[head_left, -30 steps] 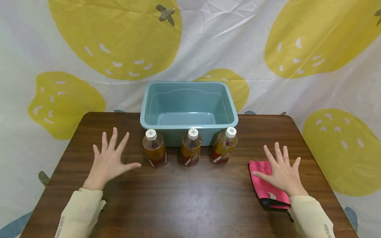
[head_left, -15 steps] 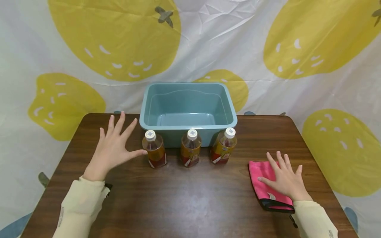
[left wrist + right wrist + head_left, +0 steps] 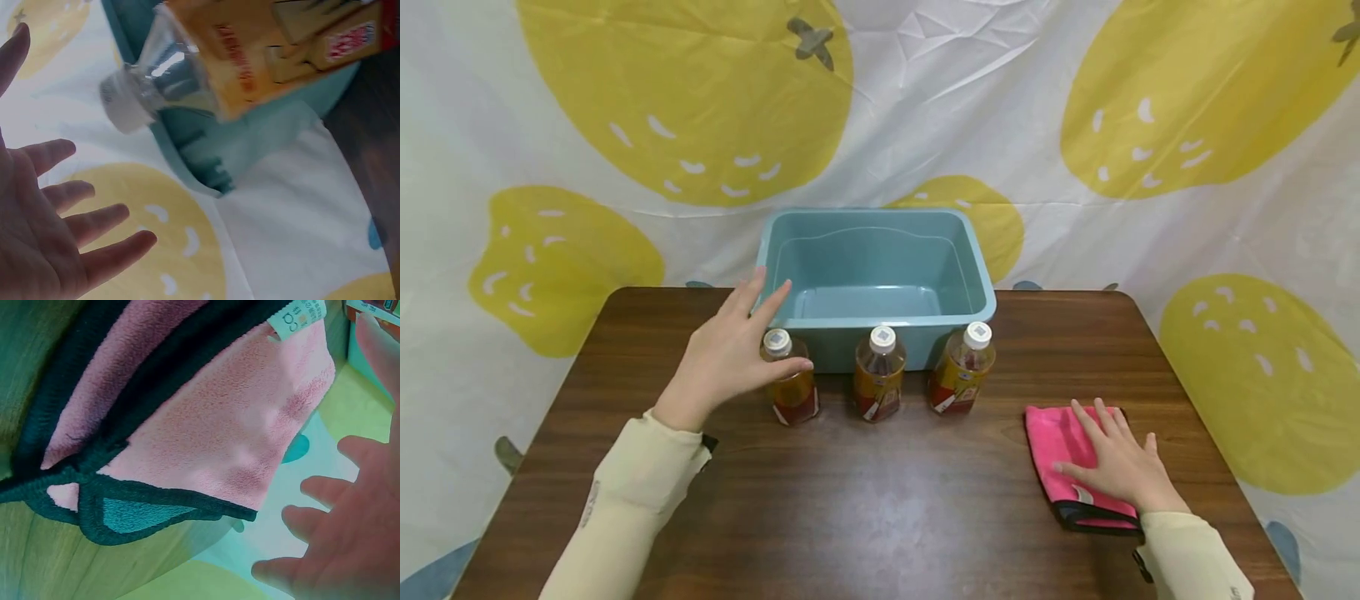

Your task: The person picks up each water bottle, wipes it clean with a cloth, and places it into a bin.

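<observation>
Nearer the left bottle point(image 3: 795, 402) than in the earlier frame, the left hand point(image 3: 718, 354) has moved inward, its fingers and thumb spread apart and clasping nothing. That bottle stands upright just beside the thumb, so the step looks like a reach for it; the next move probably calls for curling the fingers round its body. To this hand's right stand the middle bottle point(image 3: 880, 385) and right bottle point(image 3: 961, 382), with the teal bin point(image 3: 842, 350) behind them. Farther right, the right hand point(image 3: 1126, 467), fingers parted, is over the pink cloth point(image 3: 1054, 433).

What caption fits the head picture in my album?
Left hand by a bottle, right hand over a pink cloth, tub behind.
</observation>
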`<state>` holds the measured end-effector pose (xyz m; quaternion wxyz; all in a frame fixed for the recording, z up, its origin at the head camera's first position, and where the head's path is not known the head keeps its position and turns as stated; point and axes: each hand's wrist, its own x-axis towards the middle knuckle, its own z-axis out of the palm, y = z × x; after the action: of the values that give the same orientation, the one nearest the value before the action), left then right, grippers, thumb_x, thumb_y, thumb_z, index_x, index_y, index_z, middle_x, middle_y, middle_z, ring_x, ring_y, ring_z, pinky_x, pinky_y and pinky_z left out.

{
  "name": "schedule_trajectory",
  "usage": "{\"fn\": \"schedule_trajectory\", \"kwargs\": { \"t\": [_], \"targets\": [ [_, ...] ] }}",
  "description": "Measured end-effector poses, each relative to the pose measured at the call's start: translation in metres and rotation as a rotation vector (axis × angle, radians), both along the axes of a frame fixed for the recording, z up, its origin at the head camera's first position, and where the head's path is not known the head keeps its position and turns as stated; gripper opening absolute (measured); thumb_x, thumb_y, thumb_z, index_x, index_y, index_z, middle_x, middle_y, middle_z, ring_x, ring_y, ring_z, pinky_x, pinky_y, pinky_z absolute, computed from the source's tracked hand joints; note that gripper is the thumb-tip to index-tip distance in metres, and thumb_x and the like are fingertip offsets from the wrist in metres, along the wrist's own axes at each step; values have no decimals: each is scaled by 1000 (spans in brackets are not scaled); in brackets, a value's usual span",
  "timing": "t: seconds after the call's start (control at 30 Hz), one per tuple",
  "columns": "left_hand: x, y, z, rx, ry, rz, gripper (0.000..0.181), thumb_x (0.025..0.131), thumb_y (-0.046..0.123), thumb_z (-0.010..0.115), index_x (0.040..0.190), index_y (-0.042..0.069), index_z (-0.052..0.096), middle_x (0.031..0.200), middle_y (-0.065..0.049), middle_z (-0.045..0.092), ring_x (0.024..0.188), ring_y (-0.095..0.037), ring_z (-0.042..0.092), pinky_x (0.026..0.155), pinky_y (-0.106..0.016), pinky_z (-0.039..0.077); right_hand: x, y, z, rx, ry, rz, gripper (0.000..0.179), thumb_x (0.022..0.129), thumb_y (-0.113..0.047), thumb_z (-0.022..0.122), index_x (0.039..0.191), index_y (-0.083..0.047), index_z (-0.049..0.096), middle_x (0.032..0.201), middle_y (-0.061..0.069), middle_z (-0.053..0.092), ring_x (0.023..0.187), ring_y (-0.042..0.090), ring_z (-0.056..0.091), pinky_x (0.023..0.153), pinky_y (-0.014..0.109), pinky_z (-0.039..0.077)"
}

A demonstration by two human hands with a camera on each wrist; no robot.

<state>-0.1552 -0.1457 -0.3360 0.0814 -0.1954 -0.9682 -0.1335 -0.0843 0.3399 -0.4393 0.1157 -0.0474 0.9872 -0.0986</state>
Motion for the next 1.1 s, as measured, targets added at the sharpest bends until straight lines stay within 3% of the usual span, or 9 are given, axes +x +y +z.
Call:
{"fn": "schedule_trajectory", "kwargs": {
  "t": [0.07,0.23,0.4,0.67,0.93,1.1],
  "targets": [
    [-2,6,4,10,23,-7,97,68,71,57,144,19,25,149,-13,21,132,-35,25,71,-50,49,0,1,-1,-4,-18,-1,100,71,-66,59,144,-10,20,143,32,15,129,50,10,85,78,4],
    [-6,25,10,14,50,-34,92,69,70,57,141,20,32,142,-9,33,131,-32,26,68,-49,51,0,6,-6,-2,-49,-12,103,69,-67,59,143,-8,20,140,36,15,128,52,10,85,78,6],
    [-9,48,13,21,55,-72,85,72,67,57,138,18,38,139,-8,36,128,-30,30,68,-49,51,-1,9,-10,-9,-69,-19,104,67,-67,61,142,-6,22,139,37,17,128,52,11,86,77,7],
    [-15,78,15,38,82,-161,74,77,59,59,134,13,44,132,-9,42,118,-31,41,80,-46,46,-3,9,-16,-23,-86,-13,106,64,-65,65,141,-5,24,139,36,17,128,52,11,88,75,12],
    [-19,103,18,23,92,-219,68,78,58,58,130,15,50,126,-6,47,111,-28,45,72,-41,49,-7,10,-22,-38,-132,-10,111,60,-63,69,141,-2,22,139,38,13,127,54,10,83,74,24],
    [-19,118,21,4,70,-246,64,79,57,58,128,16,51,125,-4,49,111,-27,45,73,-37,49,-10,9,-23,-44,-156,-18,113,59,-62,71,141,-2,22,139,39,12,126,55,10,82,73,27]
  ]
}}
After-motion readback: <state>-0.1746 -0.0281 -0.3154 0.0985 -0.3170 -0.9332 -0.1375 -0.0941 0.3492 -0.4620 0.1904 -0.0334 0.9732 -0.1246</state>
